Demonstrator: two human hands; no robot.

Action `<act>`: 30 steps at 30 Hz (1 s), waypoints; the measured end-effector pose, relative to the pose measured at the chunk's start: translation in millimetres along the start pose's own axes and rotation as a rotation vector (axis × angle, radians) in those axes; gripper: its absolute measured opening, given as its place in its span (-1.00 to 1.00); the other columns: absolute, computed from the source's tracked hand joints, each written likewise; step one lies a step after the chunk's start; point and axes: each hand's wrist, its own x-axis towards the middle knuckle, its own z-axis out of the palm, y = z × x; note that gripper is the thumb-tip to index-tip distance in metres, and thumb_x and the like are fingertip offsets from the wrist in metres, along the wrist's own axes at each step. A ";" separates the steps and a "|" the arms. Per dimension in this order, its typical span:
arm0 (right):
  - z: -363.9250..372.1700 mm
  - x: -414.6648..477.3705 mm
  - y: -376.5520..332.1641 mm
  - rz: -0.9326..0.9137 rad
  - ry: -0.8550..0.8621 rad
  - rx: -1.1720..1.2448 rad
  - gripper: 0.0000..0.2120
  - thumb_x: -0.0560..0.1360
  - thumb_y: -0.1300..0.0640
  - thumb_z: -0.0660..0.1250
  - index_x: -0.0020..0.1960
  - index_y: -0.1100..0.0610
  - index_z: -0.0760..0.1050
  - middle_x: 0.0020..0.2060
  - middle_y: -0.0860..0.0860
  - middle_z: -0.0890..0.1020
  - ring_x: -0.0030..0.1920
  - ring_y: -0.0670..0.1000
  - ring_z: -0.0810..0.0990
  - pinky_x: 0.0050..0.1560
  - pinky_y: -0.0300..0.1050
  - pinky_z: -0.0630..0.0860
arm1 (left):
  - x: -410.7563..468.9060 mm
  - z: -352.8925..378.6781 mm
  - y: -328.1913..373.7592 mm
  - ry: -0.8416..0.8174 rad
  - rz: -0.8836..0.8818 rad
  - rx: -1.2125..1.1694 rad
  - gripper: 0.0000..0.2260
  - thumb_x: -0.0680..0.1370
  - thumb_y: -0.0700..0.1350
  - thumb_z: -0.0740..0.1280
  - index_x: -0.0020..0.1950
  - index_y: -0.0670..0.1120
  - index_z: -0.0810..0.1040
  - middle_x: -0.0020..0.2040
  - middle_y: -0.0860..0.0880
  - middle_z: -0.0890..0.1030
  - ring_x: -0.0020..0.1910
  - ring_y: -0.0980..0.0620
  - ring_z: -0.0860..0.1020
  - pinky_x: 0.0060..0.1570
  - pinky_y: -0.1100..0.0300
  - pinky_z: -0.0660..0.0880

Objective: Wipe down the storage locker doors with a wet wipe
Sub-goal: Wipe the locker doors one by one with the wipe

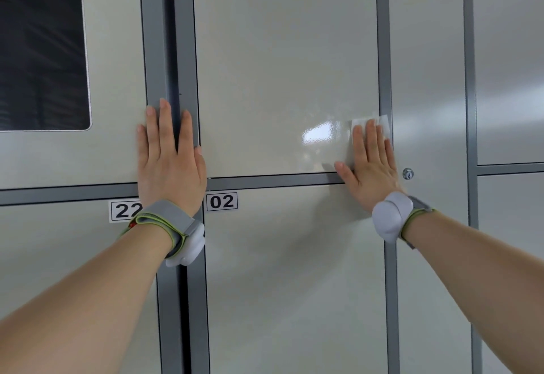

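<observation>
A pale grey upper locker door (282, 59) fills the middle of the view, with a wet sheen near its lower right corner. My right hand (369, 164) lies flat with straight fingers on that corner and presses a white wet wipe (382, 122) against the door; only the wipe's top edge shows above the fingertips. My left hand (169, 156) rests flat, fingers straight, on the dark grey frame post (164, 50) between two locker columns, holding nothing.
Below is the door labelled 02 (221, 201), and to its left the label 22 (123, 211). At upper left a door has a dark window (41, 44). A narrow panel with a keyhole (408, 173) stands right of my right hand.
</observation>
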 end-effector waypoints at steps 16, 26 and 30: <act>15.0 -32.4 -3.1 0.044 -0.058 0.067 -0.11 0.30 -0.51 -0.49 0.45 0.03 -0.36 0.44 -0.04 -0.33 0.45 -0.05 -0.37 0.38 -0.22 -0.48 | -0.7 -0.9 -0.1 -0.005 -0.002 -0.017 -0.51 0.58 -0.08 0.00 0.50 -0.20 0.19 0.52 -0.27 0.08 0.50 -0.26 0.03 0.47 -0.03 -0.12; -8.6 -3.0 2.0 0.086 -0.061 0.076 -0.21 0.42 -0.41 -0.27 0.49 0.01 -0.31 0.50 0.00 -0.28 0.49 0.00 -0.33 0.42 -0.19 -0.38 | -3.1 -1.3 -1.4 -0.008 0.016 -0.033 -0.52 0.57 -0.10 0.01 0.48 -0.22 0.21 0.51 -0.29 0.09 0.50 -0.28 0.05 0.47 -0.07 -0.08; -15.9 10.5 -3.5 0.139 -0.051 0.107 -0.26 0.46 -0.30 -0.19 0.53 0.02 -0.24 0.52 0.01 -0.23 0.51 0.02 -0.30 0.42 -0.17 -0.35 | -2.1 -0.5 -2.6 0.002 0.024 -0.033 -0.52 0.57 -0.10 0.01 0.48 -0.22 0.21 0.51 -0.29 0.10 0.49 -0.28 0.05 0.47 -0.06 -0.08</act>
